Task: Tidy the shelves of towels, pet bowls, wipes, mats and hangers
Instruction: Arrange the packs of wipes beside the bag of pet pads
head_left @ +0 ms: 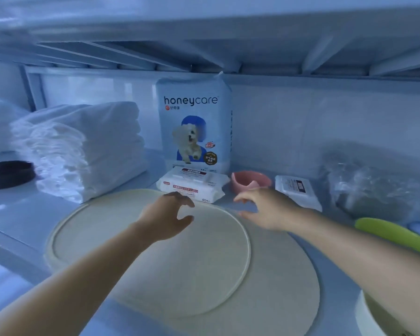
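Cream mats, two and both round, lie under the hands on the shelf (20, 214). The left hand (167, 215) is over the upper mat (121, 243), fingers and thumb curved apart, holding nothing. The right hand (264, 209) is spread loosely above the far edge of the lower mat (289, 277), also holding nothing. Just behind the hands are two packs of wipes, the left pack (192, 186) and the right pack (298, 190), with one pink pet bowl (250, 181) between them. One honeycare bag (194, 127) stands upright behind the left pack. Further left is one stack of folded white towels (83, 151). At the right are one clear plastic bag (369, 187) and one green object (393, 235).
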Action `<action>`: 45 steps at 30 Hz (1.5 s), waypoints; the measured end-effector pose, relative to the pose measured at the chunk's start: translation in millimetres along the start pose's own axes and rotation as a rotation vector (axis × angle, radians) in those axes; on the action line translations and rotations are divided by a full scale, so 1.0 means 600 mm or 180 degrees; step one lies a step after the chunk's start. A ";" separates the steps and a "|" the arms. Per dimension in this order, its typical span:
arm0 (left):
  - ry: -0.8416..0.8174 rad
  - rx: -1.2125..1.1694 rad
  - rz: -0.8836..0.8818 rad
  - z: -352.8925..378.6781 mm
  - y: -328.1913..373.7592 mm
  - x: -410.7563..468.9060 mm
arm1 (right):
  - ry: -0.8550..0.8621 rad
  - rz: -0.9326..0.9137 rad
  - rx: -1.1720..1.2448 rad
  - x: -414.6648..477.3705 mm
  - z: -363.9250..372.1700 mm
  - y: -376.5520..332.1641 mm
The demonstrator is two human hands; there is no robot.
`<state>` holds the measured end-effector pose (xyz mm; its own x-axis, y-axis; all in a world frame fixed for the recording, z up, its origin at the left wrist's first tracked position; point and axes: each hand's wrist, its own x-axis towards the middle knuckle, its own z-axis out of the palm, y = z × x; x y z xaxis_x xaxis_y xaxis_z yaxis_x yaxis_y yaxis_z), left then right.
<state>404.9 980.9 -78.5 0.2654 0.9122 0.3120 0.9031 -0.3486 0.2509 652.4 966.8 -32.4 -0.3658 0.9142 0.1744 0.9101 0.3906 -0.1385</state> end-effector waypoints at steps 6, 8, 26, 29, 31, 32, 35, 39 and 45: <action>0.0211 -0.0095 -0.0023 -0.025 -0.057 0.022 | 0.0203 0.0155 0.0088 0.051 0.028 -0.041; 0.0229 -0.0186 0.0013 -0.026 -0.068 0.041 | 0.0399 0.0462 0.0314 0.072 0.043 -0.052; 0.0129 -0.1268 0.0212 0.039 -0.185 0.148 | 0.1451 0.1239 0.1352 0.148 0.179 -0.079; 0.0125 -0.1451 0.0316 0.038 -0.191 0.148 | 0.1523 0.1275 0.1436 0.154 0.181 -0.075; 0.0078 -0.1584 0.0322 0.039 -0.196 0.150 | 0.1612 0.1274 0.1498 0.155 0.180 -0.075; 0.0064 -0.1644 0.0315 0.038 -0.198 0.150 | 0.1674 0.1251 0.1513 0.155 0.179 -0.075; 0.0118 -0.1784 0.0342 0.039 -0.201 0.152 | 0.1866 0.1164 0.1502 0.154 0.176 -0.077; 0.0191 -0.1875 0.0302 0.039 -0.200 0.153 | 0.2213 0.0976 0.1389 0.158 0.171 -0.087; 0.0470 -0.1887 0.0403 0.043 -0.204 0.157 | 0.2213 0.0759 0.1388 0.150 0.162 -0.118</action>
<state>327.9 1115.4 -103.6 0.2705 0.8315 0.4853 0.5154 -0.5508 0.6565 536.1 1031.6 -101.4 0.1583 0.7589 0.6317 0.7392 0.3331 -0.5854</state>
